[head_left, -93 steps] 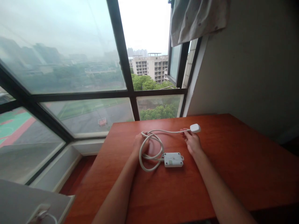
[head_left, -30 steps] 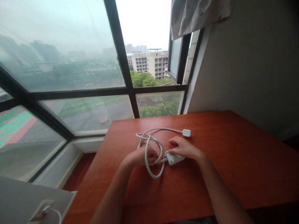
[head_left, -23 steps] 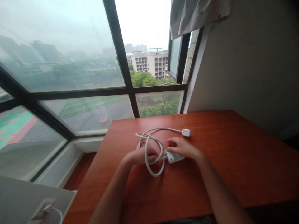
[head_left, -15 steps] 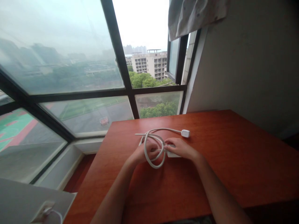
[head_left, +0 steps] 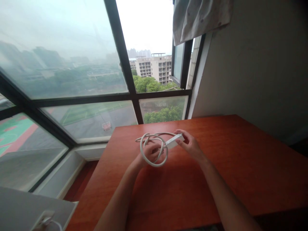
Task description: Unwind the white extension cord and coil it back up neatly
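A pale, thick electric cord (head_left: 144, 155) lies in loose loops above the table, with my left hand (head_left: 152, 152) inside the coil. The fingers of that hand are curled round part of the cord. My right hand (head_left: 190, 143) grips the far end of a white rectangular block (head_left: 173, 141) joined to the cord, thumb on the near side and fingers behind. The block is tilted, its right end higher. One strand runs along the back toward my right fingers, and its end is hidden there. Whether the block is a power strip or an adapter, I cannot tell.
A reddish-brown wooden table (head_left: 240, 160) spreads under both hands. Behind it stand dark-framed windows (head_left: 134, 96), one pane swung open, with a curtain (head_left: 202, 21) above. A grey wall (head_left: 255, 73) rises on the right. A wall socket (head_left: 45, 219) with a plugged-in white cord is at lower left.
My right hand has lifted and turned the white block, which now tilts up to the right. The cord loops have shifted slightly left and up. The white plug seen behind my right hand is now hidden.
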The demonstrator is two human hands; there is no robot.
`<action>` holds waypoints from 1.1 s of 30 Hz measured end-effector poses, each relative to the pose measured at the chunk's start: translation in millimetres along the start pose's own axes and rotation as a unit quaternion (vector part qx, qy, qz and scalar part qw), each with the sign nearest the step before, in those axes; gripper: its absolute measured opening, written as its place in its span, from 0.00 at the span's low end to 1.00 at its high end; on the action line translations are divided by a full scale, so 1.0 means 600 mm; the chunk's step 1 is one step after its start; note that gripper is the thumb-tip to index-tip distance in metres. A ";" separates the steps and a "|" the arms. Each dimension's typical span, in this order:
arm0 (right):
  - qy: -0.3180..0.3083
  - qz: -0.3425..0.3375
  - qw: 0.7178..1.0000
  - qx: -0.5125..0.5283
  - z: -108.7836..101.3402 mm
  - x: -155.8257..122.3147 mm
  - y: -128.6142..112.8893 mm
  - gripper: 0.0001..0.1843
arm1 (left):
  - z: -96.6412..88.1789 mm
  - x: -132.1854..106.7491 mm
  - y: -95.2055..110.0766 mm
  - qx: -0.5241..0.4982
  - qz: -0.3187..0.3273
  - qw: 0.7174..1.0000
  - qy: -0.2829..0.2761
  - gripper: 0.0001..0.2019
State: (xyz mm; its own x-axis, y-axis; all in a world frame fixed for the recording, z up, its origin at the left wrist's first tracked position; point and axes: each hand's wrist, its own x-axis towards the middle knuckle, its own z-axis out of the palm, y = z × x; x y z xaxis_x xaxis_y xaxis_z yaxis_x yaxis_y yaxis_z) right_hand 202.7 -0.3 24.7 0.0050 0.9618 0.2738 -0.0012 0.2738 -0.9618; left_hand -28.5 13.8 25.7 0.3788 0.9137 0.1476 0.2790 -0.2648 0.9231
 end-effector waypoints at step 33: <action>-0.180 0.131 0.972 0.079 0.008 -0.009 0.007 0.31 | 0.008 -0.007 -0.006 0.098 0.077 0.989 -0.078 0.14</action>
State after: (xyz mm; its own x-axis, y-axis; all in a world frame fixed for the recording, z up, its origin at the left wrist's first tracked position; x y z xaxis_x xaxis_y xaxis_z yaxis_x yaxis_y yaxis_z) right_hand 198.0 -4.1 19.1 -0.3654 0.9304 0.0298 -0.1084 -0.0107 -0.9941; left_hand -26.8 9.1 19.8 0.5581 0.8027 0.2103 0.3669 -0.4660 0.8051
